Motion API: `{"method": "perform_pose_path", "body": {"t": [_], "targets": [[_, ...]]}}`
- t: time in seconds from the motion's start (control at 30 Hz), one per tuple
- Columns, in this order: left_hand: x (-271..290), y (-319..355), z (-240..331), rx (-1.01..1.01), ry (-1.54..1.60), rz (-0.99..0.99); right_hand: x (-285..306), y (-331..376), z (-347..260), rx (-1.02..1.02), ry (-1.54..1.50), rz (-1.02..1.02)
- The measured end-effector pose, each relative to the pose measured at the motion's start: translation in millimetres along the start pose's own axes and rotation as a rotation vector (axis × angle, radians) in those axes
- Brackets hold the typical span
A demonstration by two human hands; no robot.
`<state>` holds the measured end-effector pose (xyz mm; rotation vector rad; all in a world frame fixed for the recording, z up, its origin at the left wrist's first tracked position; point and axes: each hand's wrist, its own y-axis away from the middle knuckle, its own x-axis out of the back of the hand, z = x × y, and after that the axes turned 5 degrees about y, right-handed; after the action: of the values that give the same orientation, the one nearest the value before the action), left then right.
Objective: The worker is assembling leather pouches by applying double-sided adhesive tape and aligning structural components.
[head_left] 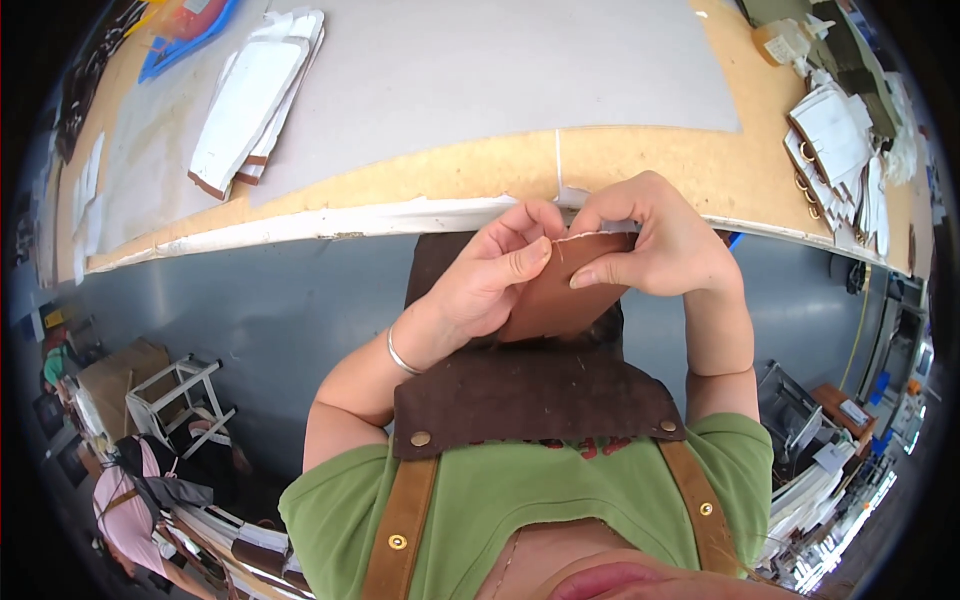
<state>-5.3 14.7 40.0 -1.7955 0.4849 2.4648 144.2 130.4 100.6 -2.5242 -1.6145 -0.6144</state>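
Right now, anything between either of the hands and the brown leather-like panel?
Nothing visible. The left hand and right hand both grip the brown leather-like panel directly, bare skin against its upper part. Its far side is hidden from this view, so I can't tell there.

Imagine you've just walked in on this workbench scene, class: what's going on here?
A person in a dark brown apron holds a flat brown piece in front of the worktable's near edge. The left hand grips it on one side and the right hand on the other, right thumb against its face. White pieces with brown ends lie to the left on the table; more white pieces lie at the right.
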Motion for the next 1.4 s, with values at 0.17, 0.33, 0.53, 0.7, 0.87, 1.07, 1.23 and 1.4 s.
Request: {"method": "perform_pose_path", "body": {"t": [0.17, 0.33, 0.53, 0.7, 0.87, 1.07, 1.23, 1.4], "targets": [[-4, 4, 31, -0.178, -0.442, -0.088, 1, -2, -4, -0.085, 0.054, -0.039], [-10, 7, 37, -0.140, -0.583, -0.090, -1, -4, -6, -0.071, 0.067, -0.051], [1, 8, 6, 0.056, -0.056, 0.030, -1, -6, -8, -0.054, 0.123, 0.001], [2, 6, 19, -0.075, -0.316, 0.019, 0, -5, -12, -0.116, 0.079, -0.055], [-7, 3, 40, -0.134, -0.583, -0.095, -2, -7, -4, -0.071, 0.100, -0.037], [3, 4, 22, -0.123, -0.528, -0.101, -4, -8, -6, -0.070, 0.108, -0.023], [6, 2, 14, 0.003, -0.144, 0.012, -10, -5, 2, 0.091, 0.078, 0.054], [-4, 1, 41, -0.095, -0.584, -0.085, -5, -8, -3, -0.074, 0.113, -0.028]]}}
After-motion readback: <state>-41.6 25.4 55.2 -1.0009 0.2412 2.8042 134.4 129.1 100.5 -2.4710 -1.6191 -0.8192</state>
